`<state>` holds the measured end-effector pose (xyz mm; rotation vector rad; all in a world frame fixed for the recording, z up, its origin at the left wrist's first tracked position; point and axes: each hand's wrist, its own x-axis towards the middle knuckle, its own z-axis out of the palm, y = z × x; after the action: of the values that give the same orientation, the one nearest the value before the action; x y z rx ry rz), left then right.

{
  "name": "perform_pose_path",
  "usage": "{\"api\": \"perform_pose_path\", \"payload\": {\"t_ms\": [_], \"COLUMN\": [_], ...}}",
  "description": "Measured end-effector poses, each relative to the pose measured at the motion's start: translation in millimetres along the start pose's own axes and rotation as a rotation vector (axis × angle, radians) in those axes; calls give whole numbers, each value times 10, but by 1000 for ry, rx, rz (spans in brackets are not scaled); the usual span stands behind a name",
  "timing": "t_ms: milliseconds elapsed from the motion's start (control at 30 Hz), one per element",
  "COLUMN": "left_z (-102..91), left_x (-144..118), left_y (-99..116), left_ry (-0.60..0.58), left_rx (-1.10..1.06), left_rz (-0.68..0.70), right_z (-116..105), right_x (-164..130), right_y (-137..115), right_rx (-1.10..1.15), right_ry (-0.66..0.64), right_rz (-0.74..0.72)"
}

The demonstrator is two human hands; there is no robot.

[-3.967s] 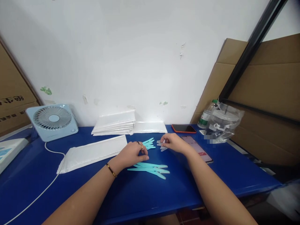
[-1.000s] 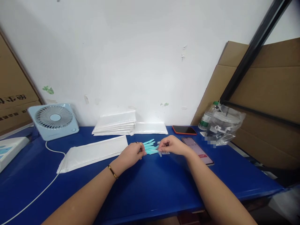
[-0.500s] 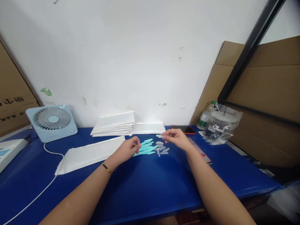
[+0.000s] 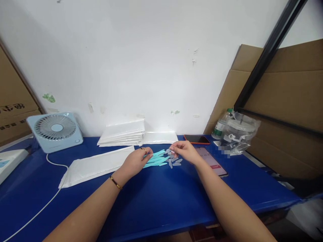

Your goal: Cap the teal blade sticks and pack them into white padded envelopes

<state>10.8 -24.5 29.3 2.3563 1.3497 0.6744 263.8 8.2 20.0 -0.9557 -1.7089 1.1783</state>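
Note:
Slim turquoise eyebrow razors (image 4: 156, 161) lie in a fanned pile on the blue table. My left hand (image 4: 137, 159) is at the pile's left end, thumb and fingers pinched on the handle of one razor. Between the thumb and fingertips of my right hand (image 4: 183, 150) is a small translucent blade cap (image 4: 167, 151), close to the tip of the upper razor. Whether cap and razor touch is too small to tell. Several more translucent caps (image 4: 174, 162) lie loose just below my right hand, to the right of the razors.
A flat white padded mailer (image 4: 98, 166) lies to the left, a stack of them (image 4: 122, 132) behind. A light-blue fan (image 4: 56, 131) with a white cable stands at left. Two phones, one dark (image 4: 196, 139) and one lit (image 4: 211, 161), a bottle (image 4: 219, 127) and a bagged cup (image 4: 238, 132) are at right.
My right hand has moved left and slightly down, bringing the cap to the razor tips. My left hand has shifted slightly left. More of the lit phone shows.

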Motion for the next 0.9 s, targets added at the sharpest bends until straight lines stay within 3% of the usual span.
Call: {"api": "perform_pose_path", "payload": {"t_ms": [333,533,900], "left_z": [15,119,185], "left_x": [-29,-96,-90], "left_y": [57,211,193], "left_ry": [-25,-139,-81], "left_rx": [29,-24,-134], "left_rz": [8,2,-40], "right_z": [132,-14,38], "right_x": [-8,-60,-95], "right_y": [-13,-69,-94], "right_rx": [-20,-121,-74], "right_ry": [-119,-219,-336], "right_rz": [30,69,118]}}
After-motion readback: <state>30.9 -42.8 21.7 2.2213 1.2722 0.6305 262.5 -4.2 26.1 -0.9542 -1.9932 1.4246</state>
